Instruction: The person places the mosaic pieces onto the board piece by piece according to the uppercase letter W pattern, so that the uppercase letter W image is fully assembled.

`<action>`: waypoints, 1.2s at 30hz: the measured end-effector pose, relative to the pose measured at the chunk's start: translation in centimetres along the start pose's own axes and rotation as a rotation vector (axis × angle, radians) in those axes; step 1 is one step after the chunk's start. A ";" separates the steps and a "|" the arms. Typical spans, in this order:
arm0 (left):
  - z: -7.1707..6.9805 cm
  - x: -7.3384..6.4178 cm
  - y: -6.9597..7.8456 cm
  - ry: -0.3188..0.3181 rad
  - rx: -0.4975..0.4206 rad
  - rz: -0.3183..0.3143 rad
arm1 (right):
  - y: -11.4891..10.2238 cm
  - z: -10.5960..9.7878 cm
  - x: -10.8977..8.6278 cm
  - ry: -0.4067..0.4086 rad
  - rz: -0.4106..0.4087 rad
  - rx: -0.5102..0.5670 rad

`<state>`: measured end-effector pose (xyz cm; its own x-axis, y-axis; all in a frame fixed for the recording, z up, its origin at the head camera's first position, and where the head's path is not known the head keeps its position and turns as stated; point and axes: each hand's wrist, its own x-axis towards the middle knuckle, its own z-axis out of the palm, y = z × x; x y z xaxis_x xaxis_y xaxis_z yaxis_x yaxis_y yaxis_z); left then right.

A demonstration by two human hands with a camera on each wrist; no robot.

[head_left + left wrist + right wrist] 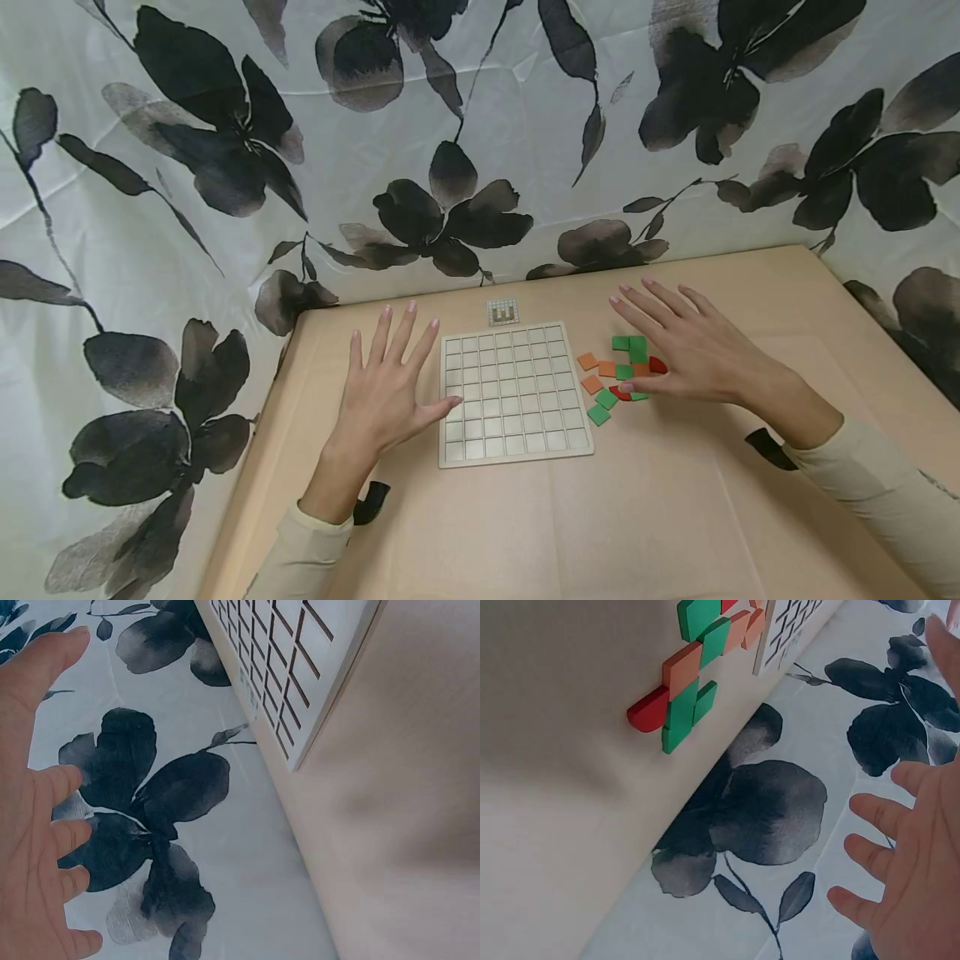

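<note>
A white grid board [517, 396] of square cells lies on the table, with no pieces in its cells. My left hand [382, 400] is held above the board's left edge, fingers spread and straight, holding nothing. On the right, my right hand [693, 354] hovers with spread fingers over a loose group of flat pieces and partly hides some. Among these are green squares [637, 348], orange squares [587, 361] and red rounded pieces [657, 365]. In the right wrist view a red piece [649, 710] lies against the green and orange ones, apart from the hand.
A small card [502, 312] with a gridded pattern lies behind the board. The light wooden table [480, 525] ends at the back against a white cloth [480, 108] printed with dark flowers. Black bands show at both wrists.
</note>
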<state>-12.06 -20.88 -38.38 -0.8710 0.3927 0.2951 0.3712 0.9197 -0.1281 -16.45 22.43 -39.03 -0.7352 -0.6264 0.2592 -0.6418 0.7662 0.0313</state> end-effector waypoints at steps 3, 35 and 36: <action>0.0 0.1 -0.1 -0.020 -0.005 -0.006 | 0.0 0.0 0.0 -0.032 0.026 0.001; 2.9 -0.2 -1.7 -0.301 -0.978 -0.523 | 4.7 -0.1 0.5 -0.263 0.157 0.428; 3.0 -0.1 -1.7 -0.311 -0.989 -0.528 | 4.8 -0.1 0.6 -0.265 0.152 0.436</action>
<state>-13.56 -22.47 -41.06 -0.9827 0.0692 -0.1717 -0.0918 0.6231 0.7767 -19.96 25.77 -38.67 -0.8208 -0.5706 -0.0249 -0.5133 0.7561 -0.4061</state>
